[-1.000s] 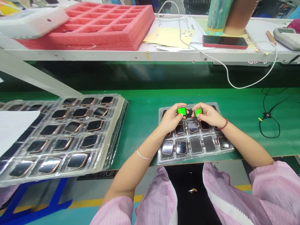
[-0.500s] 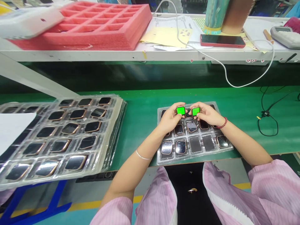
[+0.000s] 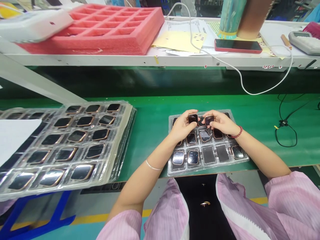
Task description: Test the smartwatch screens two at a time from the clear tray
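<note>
My left hand (image 3: 183, 126) grips a smartwatch body (image 3: 192, 118) with a dark screen and gold-coloured rim, its thumb at the lower edge. A matching smartwatch body (image 3: 209, 120) is held in my right hand (image 3: 221, 122), thumb at its lower right. Both screens face up toward me, side by side and apart. Under the hands lies a clear plastic tray (image 3: 212, 164) with more watch bodies in its pockets. Two front-row pockets (image 3: 215, 154) hold no watch. My hands cover part of the tray's back rows.
At left, a stack of clear trays (image 3: 110, 160) carries many watch bodies, with a white sheet (image 3: 18, 136) over part. A shelf above holds red foam (image 3: 150, 33), papers, a phone (image 3: 237, 46) and a drooping white cable (image 3: 241, 78). A black cable (image 3: 283, 122) lies at right.
The screens of both held watches have gone from bright green to dark. The hands keep nearly the same place and grip.
</note>
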A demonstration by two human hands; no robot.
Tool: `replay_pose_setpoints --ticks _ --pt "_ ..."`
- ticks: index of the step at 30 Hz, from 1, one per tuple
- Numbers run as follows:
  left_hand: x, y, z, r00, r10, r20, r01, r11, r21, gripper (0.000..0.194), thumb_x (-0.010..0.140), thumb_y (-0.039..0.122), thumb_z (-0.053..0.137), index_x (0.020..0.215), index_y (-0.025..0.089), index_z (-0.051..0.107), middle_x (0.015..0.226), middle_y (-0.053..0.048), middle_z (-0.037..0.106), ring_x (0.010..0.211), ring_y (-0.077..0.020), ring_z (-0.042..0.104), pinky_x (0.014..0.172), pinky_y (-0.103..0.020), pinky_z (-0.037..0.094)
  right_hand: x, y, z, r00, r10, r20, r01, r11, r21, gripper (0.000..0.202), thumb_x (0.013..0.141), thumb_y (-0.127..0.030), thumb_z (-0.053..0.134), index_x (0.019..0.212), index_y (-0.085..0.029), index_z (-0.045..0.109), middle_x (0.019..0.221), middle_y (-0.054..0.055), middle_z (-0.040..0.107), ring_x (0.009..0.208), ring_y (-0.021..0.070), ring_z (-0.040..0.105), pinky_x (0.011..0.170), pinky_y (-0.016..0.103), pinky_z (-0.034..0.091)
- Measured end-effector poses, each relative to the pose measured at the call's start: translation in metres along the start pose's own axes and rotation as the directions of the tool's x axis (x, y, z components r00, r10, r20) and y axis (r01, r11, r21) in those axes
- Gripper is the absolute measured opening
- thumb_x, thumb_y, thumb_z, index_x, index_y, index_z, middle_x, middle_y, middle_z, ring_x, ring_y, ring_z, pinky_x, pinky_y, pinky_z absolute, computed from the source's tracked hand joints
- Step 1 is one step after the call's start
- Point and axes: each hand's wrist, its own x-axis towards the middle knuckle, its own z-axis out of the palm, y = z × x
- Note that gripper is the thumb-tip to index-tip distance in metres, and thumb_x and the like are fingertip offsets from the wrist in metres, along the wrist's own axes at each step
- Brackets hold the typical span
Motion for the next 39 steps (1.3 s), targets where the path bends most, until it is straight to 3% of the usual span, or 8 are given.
replay_pose_setpoints --ticks 5,13,21,23,27,31,35,39 --pt "0.001 0.001 0.0 1.0 0.008 0.006 -0.008 1.0 0.014 0.036 0.077 0.02 0.067 0.112 0.015 0.062 0.092 -0.006 0.073 0.082 -0.018 0.068 0.077 -0.032 0.054 0.001 0.002 0.001 1.0 -0.016 -0.001 0.016 1.0 -0.004 0.032 0.086 -0.013 0.059 0.117 -0.019 0.059 0.105 0.006 0.072 0.077 0.015 0.07 0.066 0.027 0.058" --pt "0.001 -0.002 0.0 1.0 0.01 0.022 -0.01 1.0 0.021 0.055 0.07 0.011 0.064 0.124 0.017 0.055 0.101 -0.006 0.07 0.097 -0.0192 0.067 0.084 -0.032 0.052 0.0 0.002 0.001 0.998 -0.056 0.0 0.056 0.998 -0.033 0.044 0.083 -0.013 0.065 0.125 -0.021 0.056 0.114 0.008 0.071 0.105 0.023 0.07 0.087 0.038 0.061" --pt "0.001 -0.005 -0.002 1.0 -0.006 0.022 0.007 0.998 -0.059 0.063 0.071 0.015 0.075 0.128 0.02 0.049 0.106 -0.007 0.069 0.105 -0.0218 0.067 0.086 -0.032 0.053 0.0 0.005 0.001 0.999 -0.015 -0.03 0.016 0.999 0.041 0.063 0.084 -0.019 0.073 0.141 -0.025 0.045 0.126 0.01 0.067 0.107 0.0216 0.067 0.07 0.026 0.06" --pt "0.001 -0.004 -0.003 0.999 -0.01 0.037 0.014 0.994 -0.109 0.066 0.072 0.018 0.079 0.13 0.021 0.048 0.107 -0.007 0.07 0.101 -0.0204 0.068 0.084 -0.031 0.053 0.001 0.006 0.0 0.998 -0.015 -0.068 0.022 0.995 0.102 0.069 0.083 -0.02 0.077 0.143 -0.027 0.044 0.126 0.009 0.066 0.103 0.0196 0.068 0.069 0.025 0.06" --pt "0.002 0.001 -0.003 0.996 -0.05 0.078 0.065 0.979 -0.192 0.075 0.071 0.026 0.085 0.136 0.021 0.047 0.107 -0.007 0.071 0.078 -0.0152 0.07 0.059 -0.023 0.049 0.003 0.004 -0.002 0.987 0.004 -0.161 0.039 0.963 0.265 0.071 0.078 -0.02 0.083 0.139 -0.027 0.049 0.121 0.005 0.068 0.082 0.0126 0.068 0.066 0.023 0.061" --pt "0.003 0.008 -0.006 0.993 -0.1 0.07 0.116 0.951 -0.286 0.077 0.067 0.033 0.089 0.133 0.017 0.052 0.096 -0.006 0.074 0.065 -0.013 0.068 0.05 -0.021 0.045 0.004 0.0 -0.008 0.979 0.135 -0.154 -0.053 0.892 0.449 0.062 0.076 -0.023 0.085 0.131 -0.022 0.056 0.112 0.005 0.073 0.073 0.0105 0.07 0.068 0.021 0.063" --pt "0.008 0.009 -0.011 0.986 -0.164 0.015 0.155 0.895 -0.417 0.059 0.078 0.047 0.081 0.122 0.013 0.062 0.089 -0.007 0.075 0.067 -0.0132 0.07 0.054 -0.021 0.05 0.007 -0.004 -0.015 0.96 0.27 -0.075 -0.167 0.766 0.621 0.037 0.093 -0.046 0.065 0.116 -0.017 0.066 0.106 0.009 0.078 0.071 0.0139 0.074 0.062 0.022 0.064" --pt "0.013 0.007 -0.018 0.969 -0.247 0.013 0.218 0.828 -0.517 0.051 0.094 0.059 0.057 0.114 0.013 0.067 0.093 -0.011 0.077 0.075 -0.0154 0.073 0.057 -0.022 0.054 0.009 -0.004 -0.02 0.939 0.343 -0.025 -0.231 0.683 0.693 0.054 0.101 -0.059 0.041 0.111 -0.014 0.068 0.101 0.012 0.08 0.067 0.0168 0.074 0.056 0.026 0.063"
